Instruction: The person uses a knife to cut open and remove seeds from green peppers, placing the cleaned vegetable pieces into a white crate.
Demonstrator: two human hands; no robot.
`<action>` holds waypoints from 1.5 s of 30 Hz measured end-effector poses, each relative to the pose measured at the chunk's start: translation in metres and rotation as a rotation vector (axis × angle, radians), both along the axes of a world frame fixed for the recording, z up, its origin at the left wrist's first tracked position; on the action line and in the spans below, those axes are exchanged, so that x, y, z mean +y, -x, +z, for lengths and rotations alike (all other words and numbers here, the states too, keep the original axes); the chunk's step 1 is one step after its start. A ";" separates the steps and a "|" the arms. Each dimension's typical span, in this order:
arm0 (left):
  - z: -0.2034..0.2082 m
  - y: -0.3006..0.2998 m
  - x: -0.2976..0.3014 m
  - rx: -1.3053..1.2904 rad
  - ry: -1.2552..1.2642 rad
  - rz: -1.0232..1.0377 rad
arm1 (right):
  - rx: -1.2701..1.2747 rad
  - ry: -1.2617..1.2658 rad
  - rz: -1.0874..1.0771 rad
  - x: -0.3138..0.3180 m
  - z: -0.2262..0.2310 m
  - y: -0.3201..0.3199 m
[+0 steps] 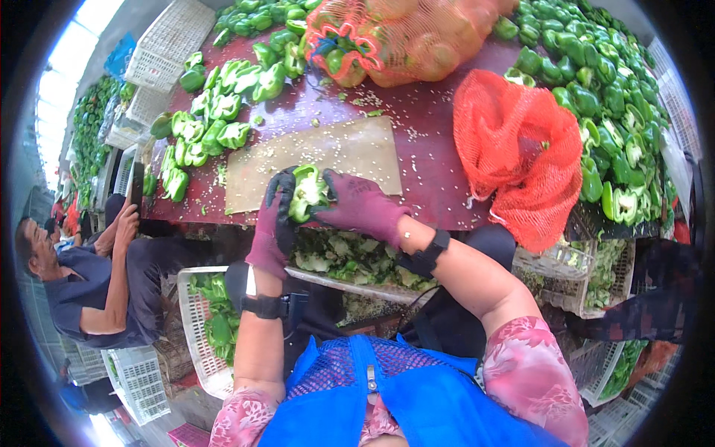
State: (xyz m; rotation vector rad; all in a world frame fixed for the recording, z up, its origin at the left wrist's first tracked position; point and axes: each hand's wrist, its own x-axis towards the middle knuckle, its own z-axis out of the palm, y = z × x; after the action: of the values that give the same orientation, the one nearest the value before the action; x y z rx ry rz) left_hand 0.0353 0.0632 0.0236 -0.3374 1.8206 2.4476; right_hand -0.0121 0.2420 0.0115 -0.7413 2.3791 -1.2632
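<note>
A cut green bell pepper (pixel 307 194), its pale inside showing, is held between my two hands at the table's near edge. My left hand (pixel 274 220), in a purple and black work glove, closes on the pepper's left side. On the other side my right hand (pixel 359 207), gloved alike, grips it with fingers curled. Whether either hand also holds a small tool cannot be seen. Beneath the hands lies a tan board (pixel 328 153) strewn with seeds. Below the edge, a tray of pepper scraps (pixel 350 257) rests by my lap.
Cut peppers (pixel 216 112) lie at the table's left; a large heap of peppers (pixel 603 97) fills the right. An empty red mesh bag (pixel 514 141) and a full mesh sack (pixel 417 45) occupy the table (pixel 424 179). A crate (pixel 197 328) stands lower left. Another person (pixel 97 283) sits leftward.
</note>
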 end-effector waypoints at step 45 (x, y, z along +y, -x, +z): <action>-0.016 -0.028 -0.053 0.257 0.052 0.261 | -0.132 -0.063 0.251 0.008 0.003 0.011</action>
State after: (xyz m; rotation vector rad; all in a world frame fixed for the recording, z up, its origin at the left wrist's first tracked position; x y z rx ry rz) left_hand 0.0634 0.0098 0.0077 -0.2919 2.0614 2.7327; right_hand -0.0235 0.2498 0.0141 -0.8778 2.1332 -1.0934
